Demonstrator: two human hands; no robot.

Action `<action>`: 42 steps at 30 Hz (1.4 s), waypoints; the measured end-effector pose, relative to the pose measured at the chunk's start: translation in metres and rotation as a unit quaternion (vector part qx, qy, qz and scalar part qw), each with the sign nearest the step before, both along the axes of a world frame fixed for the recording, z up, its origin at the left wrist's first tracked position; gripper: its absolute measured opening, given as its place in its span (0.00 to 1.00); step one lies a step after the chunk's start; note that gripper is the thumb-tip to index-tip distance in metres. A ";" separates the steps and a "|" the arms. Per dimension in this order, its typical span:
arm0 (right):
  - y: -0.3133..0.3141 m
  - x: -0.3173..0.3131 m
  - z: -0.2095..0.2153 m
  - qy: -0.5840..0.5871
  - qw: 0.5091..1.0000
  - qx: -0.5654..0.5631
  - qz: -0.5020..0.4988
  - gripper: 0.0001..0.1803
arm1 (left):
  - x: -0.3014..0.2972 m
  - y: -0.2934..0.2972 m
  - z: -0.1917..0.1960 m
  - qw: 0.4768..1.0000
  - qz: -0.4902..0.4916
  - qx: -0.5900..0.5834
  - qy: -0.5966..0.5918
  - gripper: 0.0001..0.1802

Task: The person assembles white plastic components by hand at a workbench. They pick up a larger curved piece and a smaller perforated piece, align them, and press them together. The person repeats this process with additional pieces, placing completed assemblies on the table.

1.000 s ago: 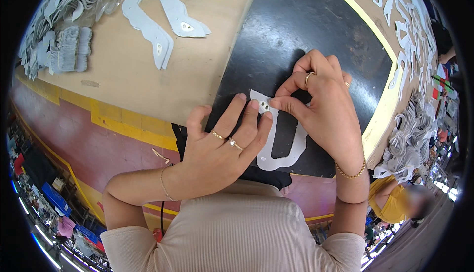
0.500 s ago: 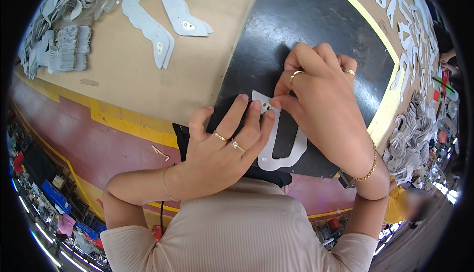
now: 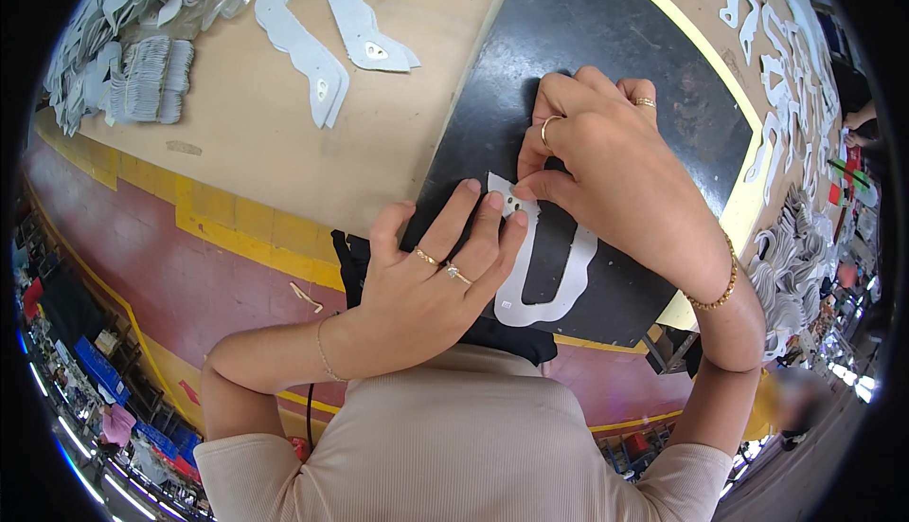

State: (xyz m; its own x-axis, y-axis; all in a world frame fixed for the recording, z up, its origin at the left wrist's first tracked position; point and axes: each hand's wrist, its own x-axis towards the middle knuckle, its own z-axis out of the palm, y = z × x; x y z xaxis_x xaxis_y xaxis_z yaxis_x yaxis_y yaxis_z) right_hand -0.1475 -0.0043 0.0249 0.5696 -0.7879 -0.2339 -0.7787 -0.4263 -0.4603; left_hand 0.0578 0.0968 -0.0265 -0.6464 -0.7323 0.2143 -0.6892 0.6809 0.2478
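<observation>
Two hands point(image 3: 426, 285) point(image 3: 615, 181), flat grey U-shaped cutout point(image 3: 544, 280), black mat point(image 3: 606, 39)

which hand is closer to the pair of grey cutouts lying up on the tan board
Left. The left hand lies below the grey cutouts, at the board's near edge; the right hand is farther off, over the black mat.

No packages, labels, signs or screens clearly visible; small coloured shapes at the far lower-left and right rim are too blurred to tell if any is a box or a sign
</observation>
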 end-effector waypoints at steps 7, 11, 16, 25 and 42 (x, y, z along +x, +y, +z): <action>-0.005 0.003 0.002 0.035 0.997 -0.037 0.062 0.06 | -0.001 0.000 0.001 1.000 0.000 -0.010 -0.006 0.26; -0.013 0.012 0.006 0.094 0.988 -0.052 0.108 0.07 | -0.001 -0.002 0.006 0.999 -0.004 -0.026 -0.032 0.25; -0.023 0.006 0.000 0.019 0.996 0.030 0.079 0.06 | 0.000 -0.002 0.006 0.999 -0.004 -0.022 -0.029 0.23; -0.018 0.008 -0.001 0.029 0.996 -0.008 0.088 0.06 | 0.005 0.000 0.005 1.000 -0.002 -0.009 0.005 0.20; 0.008 -0.005 0.004 -0.058 0.996 -0.043 -0.046 0.07 | 0.011 -0.029 0.021 0.994 -0.075 0.043 0.062 0.13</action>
